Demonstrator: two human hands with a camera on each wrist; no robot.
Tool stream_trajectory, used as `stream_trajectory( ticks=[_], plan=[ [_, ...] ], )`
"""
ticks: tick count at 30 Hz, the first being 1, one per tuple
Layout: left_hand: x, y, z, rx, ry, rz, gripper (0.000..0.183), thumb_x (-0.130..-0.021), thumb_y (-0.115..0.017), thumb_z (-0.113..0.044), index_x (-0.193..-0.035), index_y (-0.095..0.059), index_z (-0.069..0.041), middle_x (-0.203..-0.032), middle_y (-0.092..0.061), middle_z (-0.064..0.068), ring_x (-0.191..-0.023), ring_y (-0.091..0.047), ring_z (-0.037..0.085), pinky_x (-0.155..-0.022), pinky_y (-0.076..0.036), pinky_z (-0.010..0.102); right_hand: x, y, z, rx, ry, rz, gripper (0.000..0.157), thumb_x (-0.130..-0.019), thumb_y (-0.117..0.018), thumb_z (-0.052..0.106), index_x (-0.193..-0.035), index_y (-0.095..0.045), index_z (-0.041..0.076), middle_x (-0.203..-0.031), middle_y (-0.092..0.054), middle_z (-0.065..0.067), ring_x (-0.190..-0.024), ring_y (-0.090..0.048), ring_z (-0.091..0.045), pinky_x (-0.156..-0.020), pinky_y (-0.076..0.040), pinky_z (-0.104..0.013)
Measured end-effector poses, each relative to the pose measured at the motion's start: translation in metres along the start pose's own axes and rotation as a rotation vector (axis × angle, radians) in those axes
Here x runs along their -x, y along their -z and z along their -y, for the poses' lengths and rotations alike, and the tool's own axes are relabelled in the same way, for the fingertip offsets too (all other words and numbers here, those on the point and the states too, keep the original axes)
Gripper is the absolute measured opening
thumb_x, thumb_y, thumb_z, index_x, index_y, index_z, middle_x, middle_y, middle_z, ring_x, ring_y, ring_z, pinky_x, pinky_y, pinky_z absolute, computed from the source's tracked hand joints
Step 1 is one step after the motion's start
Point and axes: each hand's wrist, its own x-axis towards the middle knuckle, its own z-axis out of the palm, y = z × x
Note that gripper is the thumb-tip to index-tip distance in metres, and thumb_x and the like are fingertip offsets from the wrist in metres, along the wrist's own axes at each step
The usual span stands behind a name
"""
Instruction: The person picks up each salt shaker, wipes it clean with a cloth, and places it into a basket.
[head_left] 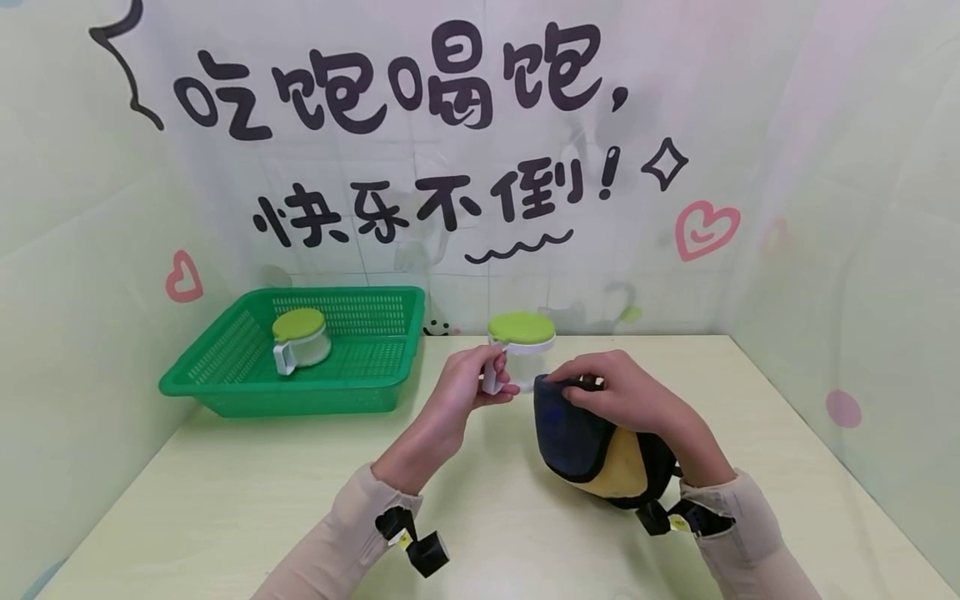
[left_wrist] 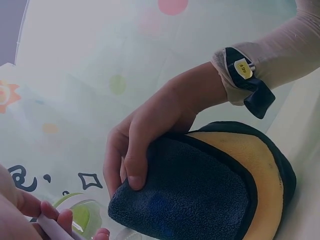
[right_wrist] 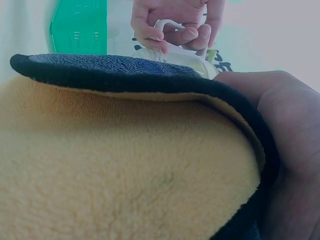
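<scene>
In the head view my left hand (head_left: 459, 385) grips the white handle of a clear jar with a green lid (head_left: 522, 327), held upright near the back of the table. To its right, my right hand (head_left: 630, 398) pinches a folded cloth (head_left: 576, 429), blue on one side and yellow on the other, with black edging. The cloth's upper corner is close beside the jar. In the left wrist view the thumb of the right hand (left_wrist: 155, 117) presses on the blue side. Yellow fabric of the cloth (right_wrist: 125, 155) fills much of the right wrist view, partly covering the jar.
A green plastic basket (head_left: 307, 403) stands at the back left of the pale table (head_left: 247, 500). Inside it sits a similar jar (head_left: 307, 348) with a green lid and white handle. A printed white curtain (head_left: 450, 292) hangs behind, with panels at both sides.
</scene>
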Motion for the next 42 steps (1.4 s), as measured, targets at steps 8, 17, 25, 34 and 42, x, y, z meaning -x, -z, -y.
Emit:
stream_trajectory(
  ticks=[8, 17, 25, 34, 42],
  plan=[
    [-0.0011, -0.0005, -0.0009, 0.004, -0.004, -0.003, 0.029, -0.107, -0.044, -0.026, -0.085, -0.054, -0.009, -0.081, -0.054, 0.003, -0.077, -0.070, 0.017, -0.081, -0.061, 0.028, 0.0011, 0.0013, -0.0001, 0.008, -0.011, -0.004, 0.027, -0.097, -0.063, 0.006, -0.117, -0.077, 0.015, -0.115, -0.077, -0.002, -0.100, -0.068, -0.016, -0.087, -0.058, -0.032],
    [-0.0029, -0.0006, 0.0030, -0.002, -0.008, -0.013, 0.028, -0.106, -0.045, -0.025, -0.085, -0.054, -0.008, -0.079, -0.054, 0.002, -0.075, -0.069, 0.017, -0.081, -0.061, 0.029, 0.0010, 0.0027, -0.0016, 0.047, -0.001, -0.159, 0.027, -0.095, -0.066, 0.006, -0.118, -0.077, 0.015, -0.114, -0.078, -0.002, -0.093, -0.068, -0.013, -0.082, -0.057, -0.030],
    [-0.0014, 0.0002, 0.0010, 0.002, -0.001, -0.011, 0.030, -0.107, -0.044, -0.026, -0.085, -0.054, -0.008, -0.079, -0.054, 0.002, -0.077, -0.069, 0.018, -0.081, -0.060, 0.028, -0.0001, 0.0031, -0.0009, 0.009, -0.028, -0.061, 0.027, -0.096, -0.065, 0.007, -0.119, -0.077, 0.015, -0.115, -0.077, -0.002, -0.098, -0.068, -0.015, -0.085, -0.058, -0.031],
    [-0.0009, -0.0002, -0.0003, 0.009, 0.009, 0.002, 0.030, -0.107, -0.044, -0.028, -0.086, -0.054, -0.009, -0.081, -0.053, 0.003, -0.080, -0.071, 0.020, -0.081, -0.061, 0.028, -0.0007, -0.0001, -0.0047, 0.019, -0.028, 0.071, 0.026, -0.097, -0.064, 0.008, -0.117, -0.077, 0.016, -0.113, -0.077, 0.000, -0.097, -0.067, -0.013, -0.086, -0.057, -0.029],
    [-0.0015, -0.0007, 0.0005, 0.009, 0.012, -0.010, 0.029, -0.106, -0.045, -0.026, -0.084, -0.054, -0.009, -0.079, -0.053, 0.002, -0.076, -0.070, 0.018, -0.079, -0.060, 0.027, 0.0003, 0.0023, -0.0028, 0.047, -0.012, -0.130, 0.027, -0.095, -0.065, 0.006, -0.118, -0.078, 0.016, -0.113, -0.078, -0.001, -0.093, -0.067, -0.013, -0.081, -0.056, -0.030]
  ],
)
